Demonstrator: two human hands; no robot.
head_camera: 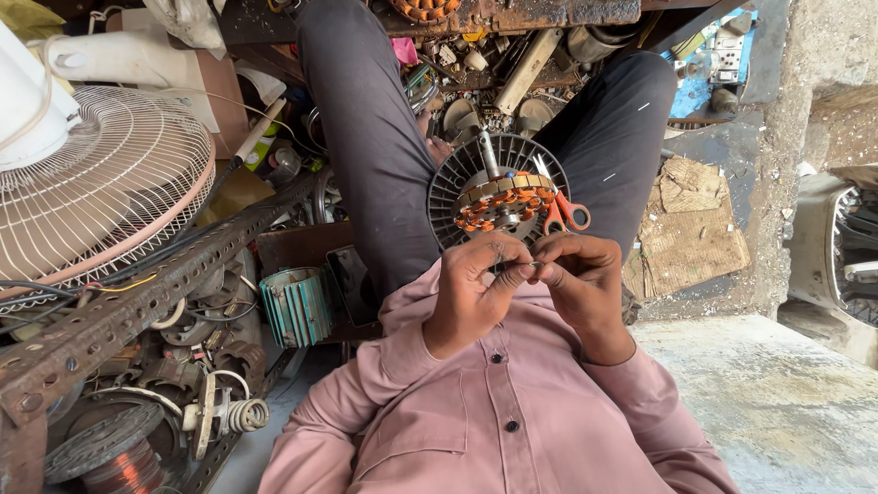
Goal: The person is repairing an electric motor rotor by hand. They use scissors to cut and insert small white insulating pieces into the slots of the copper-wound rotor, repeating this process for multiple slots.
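Both hands, left and right, pinched on a thin wire, motor stator just beyond.

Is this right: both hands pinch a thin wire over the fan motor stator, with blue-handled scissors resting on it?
Not quite. In the head view the scissors have orange handles, not blue. The rest holds: left hand and right hand pinch a thin wire over the stator.

We see a pink shirt, dark grey trousers, orange-handled scissors, orange motor windings, a teal ribbed casing and a white fan grille.
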